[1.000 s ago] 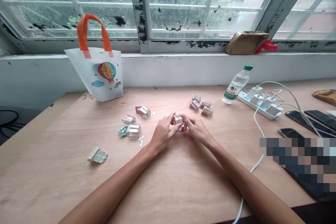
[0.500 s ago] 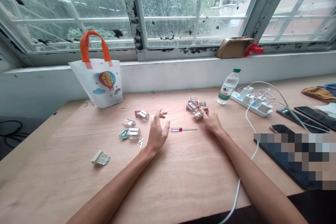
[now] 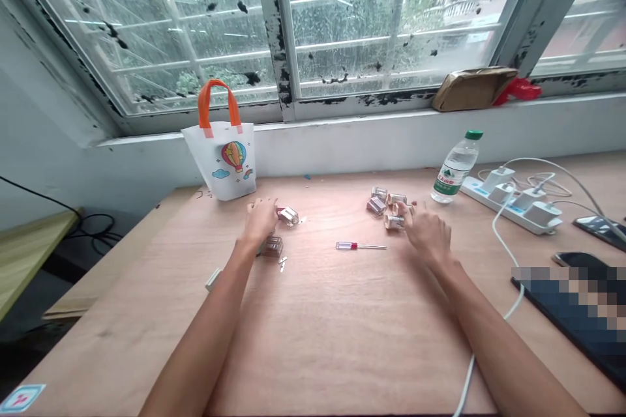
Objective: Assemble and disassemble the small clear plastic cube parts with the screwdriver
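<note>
My left hand [image 3: 261, 220] reaches down at the left group of small clear plastic cases, its fingers bent and partly hidden behind the hand. Beside its fingertips lies a clear case with a dark red part [image 3: 288, 215]; another clear case [image 3: 272, 247] sits just below the hand. Whether the left hand grips anything is hidden. My right hand [image 3: 429, 233] is at the right group, fingers closed against a clear plastic case [image 3: 394, 221]. A case with a purplish tint [image 3: 376, 206] lies farther left in that group. Between the hands rests a screwdriver [image 3: 346, 245] with a clear and red handle.
Small flat metal strips [image 3: 282, 264] lie near the left cases; a pale piece [image 3: 213, 279] is partly behind my left forearm. A white bag [image 3: 220, 163] stands back left. At right are a water bottle [image 3: 452, 172], a power strip [image 3: 511, 205], a white cable [image 3: 496, 332] and phones [image 3: 580, 262].
My left hand has moved left, from an open pose over bare table to the left cases. My right hand stays at the right group. The view has turned left.
</note>
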The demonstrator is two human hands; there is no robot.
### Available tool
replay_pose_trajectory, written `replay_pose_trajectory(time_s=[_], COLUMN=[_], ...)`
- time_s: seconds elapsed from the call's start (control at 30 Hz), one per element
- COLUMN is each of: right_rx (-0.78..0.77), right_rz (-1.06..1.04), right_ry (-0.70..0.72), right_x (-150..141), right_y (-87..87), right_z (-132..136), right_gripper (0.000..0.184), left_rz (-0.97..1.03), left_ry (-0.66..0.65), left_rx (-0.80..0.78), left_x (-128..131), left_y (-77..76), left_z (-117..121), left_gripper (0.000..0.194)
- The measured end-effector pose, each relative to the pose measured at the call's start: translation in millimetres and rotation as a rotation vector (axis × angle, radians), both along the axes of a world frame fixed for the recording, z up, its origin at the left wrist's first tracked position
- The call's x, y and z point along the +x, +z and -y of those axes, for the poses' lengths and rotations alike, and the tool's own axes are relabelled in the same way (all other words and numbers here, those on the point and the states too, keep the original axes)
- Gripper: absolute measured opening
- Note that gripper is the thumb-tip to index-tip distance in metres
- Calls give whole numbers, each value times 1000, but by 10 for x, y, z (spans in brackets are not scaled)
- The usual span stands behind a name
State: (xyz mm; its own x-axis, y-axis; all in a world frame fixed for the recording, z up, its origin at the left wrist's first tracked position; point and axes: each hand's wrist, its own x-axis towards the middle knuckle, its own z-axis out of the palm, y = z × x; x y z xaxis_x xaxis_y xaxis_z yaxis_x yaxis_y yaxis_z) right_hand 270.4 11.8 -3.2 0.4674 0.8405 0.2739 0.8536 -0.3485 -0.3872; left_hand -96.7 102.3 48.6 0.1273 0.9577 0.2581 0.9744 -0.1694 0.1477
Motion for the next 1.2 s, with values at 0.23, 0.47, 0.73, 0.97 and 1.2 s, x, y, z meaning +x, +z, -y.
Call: replay_pose_trajectory(time_s=[0.23,0.47,0.73,0.97,1.2], right_rx=[167,-29,-90,-4,-33], right_rz=[-49,-183,-281,-419,-726], right_ry=[650,931,1058,1008,996], right_x=[-759,-1370,-1512,-1230,-558], right_y=[-50,-114,-55,57,256], right_z=[-129,-766,-1090,-800,12], right_gripper=[38,37,28,41,43], left_rz=[-16,98,685,574,408], left_ry=[-125,-3,-457,-605,-875], left_rx=[-171,2,-26,-14,172], left_x=[-75,-178,249,455,799], left_y=[73,169,-134,-537,-548], left_z=[-220,-152,759,1065,748], left_gripper=[18,27,20,24,28])
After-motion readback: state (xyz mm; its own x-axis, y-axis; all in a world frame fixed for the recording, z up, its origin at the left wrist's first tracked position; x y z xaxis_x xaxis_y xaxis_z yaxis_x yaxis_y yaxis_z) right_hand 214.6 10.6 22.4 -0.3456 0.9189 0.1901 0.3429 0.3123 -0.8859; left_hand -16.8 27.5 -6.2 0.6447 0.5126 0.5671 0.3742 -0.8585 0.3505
